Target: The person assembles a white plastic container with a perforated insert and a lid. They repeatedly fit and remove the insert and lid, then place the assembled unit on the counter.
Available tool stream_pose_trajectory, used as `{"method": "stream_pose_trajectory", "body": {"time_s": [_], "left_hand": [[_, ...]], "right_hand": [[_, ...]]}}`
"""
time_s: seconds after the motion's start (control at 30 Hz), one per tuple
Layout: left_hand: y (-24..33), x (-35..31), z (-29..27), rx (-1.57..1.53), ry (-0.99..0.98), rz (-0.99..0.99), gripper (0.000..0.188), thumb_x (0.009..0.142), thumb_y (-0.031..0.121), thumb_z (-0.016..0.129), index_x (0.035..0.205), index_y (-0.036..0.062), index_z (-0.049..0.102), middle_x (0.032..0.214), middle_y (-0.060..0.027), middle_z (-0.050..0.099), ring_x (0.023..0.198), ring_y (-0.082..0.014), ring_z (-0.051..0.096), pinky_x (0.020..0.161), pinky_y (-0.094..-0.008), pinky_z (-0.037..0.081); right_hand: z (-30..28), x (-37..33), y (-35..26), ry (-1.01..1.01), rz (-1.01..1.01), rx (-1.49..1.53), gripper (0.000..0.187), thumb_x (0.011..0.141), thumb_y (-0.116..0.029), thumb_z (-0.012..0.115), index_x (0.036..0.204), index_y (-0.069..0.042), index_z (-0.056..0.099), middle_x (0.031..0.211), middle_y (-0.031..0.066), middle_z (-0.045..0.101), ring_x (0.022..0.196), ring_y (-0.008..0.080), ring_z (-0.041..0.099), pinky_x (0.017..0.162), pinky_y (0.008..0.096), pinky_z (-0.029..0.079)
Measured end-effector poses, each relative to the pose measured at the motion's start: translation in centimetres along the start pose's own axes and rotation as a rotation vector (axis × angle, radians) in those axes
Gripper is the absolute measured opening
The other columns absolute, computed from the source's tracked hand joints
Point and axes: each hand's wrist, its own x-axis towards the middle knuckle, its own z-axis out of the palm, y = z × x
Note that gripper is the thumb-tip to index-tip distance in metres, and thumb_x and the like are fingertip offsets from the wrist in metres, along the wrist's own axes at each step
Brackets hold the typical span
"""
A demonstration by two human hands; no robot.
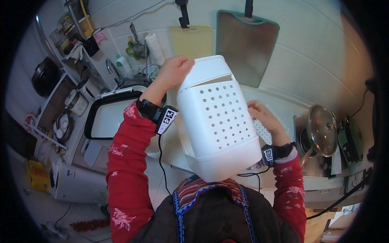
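Note:
A white plastic box (pixel 221 121) with rows of round holes is held up in front of my chest, slightly tilted. Near its upper end, a gap runs between the perforated panel and a smooth white section (pixel 208 73). My left hand (pixel 175 73) is closed on the upper left corner, thumb along the edge. On the far right side, my right hand (pixel 265 117) grips the box's edge, its fingertips partly hidden. Under that hand, another white perforated piece (pixel 262 131) shows; whether it belongs to the box I cannot tell.
At left, a black-rimmed white basin (pixel 107 117) stands near the faucet (pixel 113 67). To the right, a lidded pan (pixel 321 131) sits on the stove beside a green appliance (pixel 350 139). Two cutting boards (pixel 248 46) hang on the wall. A white countertop (pixel 275 101) lies behind the box.

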Motion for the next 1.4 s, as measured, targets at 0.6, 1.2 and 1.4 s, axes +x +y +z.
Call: {"method": "stream_pose_trajectory", "body": {"time_s": [0.6,1.2,1.4], "left_hand": [[1.3,2.8,6.1,-0.157,-0.088,-0.028,0.047,0.081,0.040,0.063,0.063,-0.0038,0.062,0.053,-0.0151,0.053,0.048,-0.0226,0.047,0.051,-0.0380,0.039],[2.8,5.7,9.0,-0.050,-0.179,-0.018,0.050,0.075,0.044,0.065,0.063,-0.0045,0.062,0.058,-0.0184,0.056,0.052,-0.0271,0.052,0.054,-0.0375,0.042],[-0.9,4.1,6.3,-0.296,-0.388,-0.005,0.041,0.086,0.039,0.060,0.070,0.0020,0.057,0.061,0.0019,0.051,0.054,-0.0098,0.043,0.049,-0.0280,0.034]], "right_hand": [[6.8,2.9,-7.3,0.274,-0.375,-0.789,0.051,0.066,-0.040,0.075,0.090,0.001,0.057,0.090,0.0172,0.051,0.088,0.0336,0.050,0.076,0.0405,0.043],[5.1,3.0,-4.0,0.392,-0.445,-0.674,0.042,0.064,-0.032,0.077,0.083,-0.003,0.052,0.085,0.0141,0.049,0.084,0.0291,0.048,0.073,0.0374,0.041],[1.4,3.5,-2.7,0.253,-0.280,-0.531,0.040,0.069,-0.034,0.073,0.087,-0.003,0.054,0.091,0.0163,0.052,0.086,0.0282,0.051,0.077,0.0347,0.043]]}}
